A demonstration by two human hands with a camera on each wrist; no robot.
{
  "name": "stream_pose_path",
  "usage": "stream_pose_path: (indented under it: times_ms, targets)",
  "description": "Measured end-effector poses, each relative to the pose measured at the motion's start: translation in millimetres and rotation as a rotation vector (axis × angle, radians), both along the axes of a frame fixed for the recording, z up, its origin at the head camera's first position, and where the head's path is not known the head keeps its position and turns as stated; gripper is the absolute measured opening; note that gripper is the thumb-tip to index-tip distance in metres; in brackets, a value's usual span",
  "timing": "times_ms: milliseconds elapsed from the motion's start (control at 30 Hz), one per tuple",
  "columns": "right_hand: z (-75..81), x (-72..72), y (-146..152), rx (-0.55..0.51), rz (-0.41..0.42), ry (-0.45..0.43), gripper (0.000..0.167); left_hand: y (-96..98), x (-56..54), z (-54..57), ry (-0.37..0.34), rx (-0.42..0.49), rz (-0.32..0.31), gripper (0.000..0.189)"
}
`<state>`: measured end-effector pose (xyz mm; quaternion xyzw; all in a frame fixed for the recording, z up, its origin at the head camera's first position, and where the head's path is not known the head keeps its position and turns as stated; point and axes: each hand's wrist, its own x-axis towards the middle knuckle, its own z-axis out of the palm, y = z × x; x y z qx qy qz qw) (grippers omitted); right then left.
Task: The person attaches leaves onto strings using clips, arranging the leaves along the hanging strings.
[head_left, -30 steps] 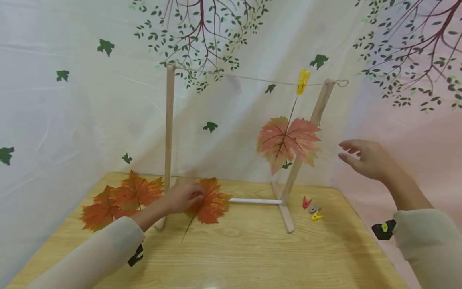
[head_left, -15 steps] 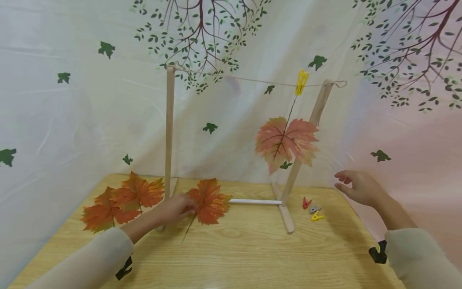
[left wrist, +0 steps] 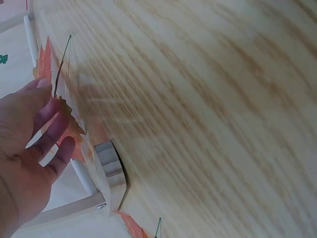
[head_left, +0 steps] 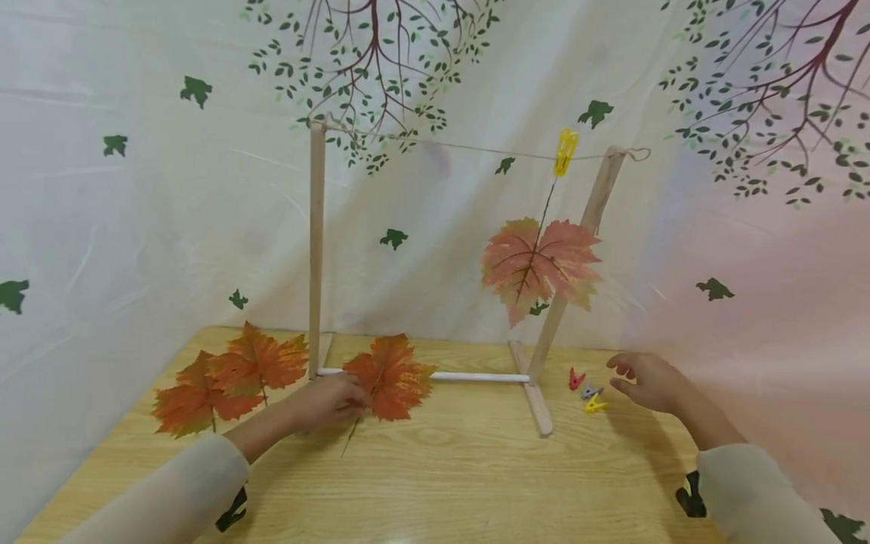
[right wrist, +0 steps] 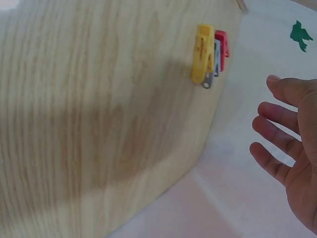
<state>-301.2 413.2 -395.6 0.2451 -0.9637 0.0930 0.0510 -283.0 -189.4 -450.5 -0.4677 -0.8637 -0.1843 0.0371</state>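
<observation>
An orange artificial maple leaf (head_left: 393, 378) with a thin dark stem lies at the middle of the table. My left hand (head_left: 333, 400) is at its left edge; in the left wrist view the fingers are loosely bent, with the leaf behind them. Whether they touch it I cannot tell. My right hand (head_left: 649, 381) hovers at the table's right side, fingers apart and holding nothing. Left of it lie a red clothespin (head_left: 576, 378), a grey clothespin (head_left: 590, 391) and a yellow clothespin (head_left: 595, 404). These clothespins overlap in the right wrist view.
A wooden frame with a left post (head_left: 317, 249), a right post (head_left: 578, 264) and a white crossbar (head_left: 479, 376) stands at the back. From its string (head_left: 469, 147) a yellow clothespin (head_left: 565, 153) holds a pinkish leaf (head_left: 540, 264). More orange leaves (head_left: 258, 363) lie at left.
My right hand has come down and inward, close to the clothespins. My left hand has slid slightly left and down off the middle of the leaf, which has stayed in place.
</observation>
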Motion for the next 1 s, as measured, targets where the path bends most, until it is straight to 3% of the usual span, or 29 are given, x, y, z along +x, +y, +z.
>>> stream_pose_path:
  times_ms: [233, 567, 1000]
  targets:
    - [-19.7, 0.6, -0.1, 0.0, 0.038, -0.108, 0.026, -0.6, 0.0, 0.1, -0.041, -0.012, -0.012, 0.017]
    - [-36.7, -0.7, -5.8, -0.053, 0.072, -0.105, 0.018, -0.1, -2.1, 1.4, -0.072, -0.034, 0.023, 0.016]
    - [-44.8, -4.0, -12.6, -0.073, 0.136, -0.077, 0.024, -1.6, -4.2, -1.4, -0.095, -0.032, -0.006, 0.016]
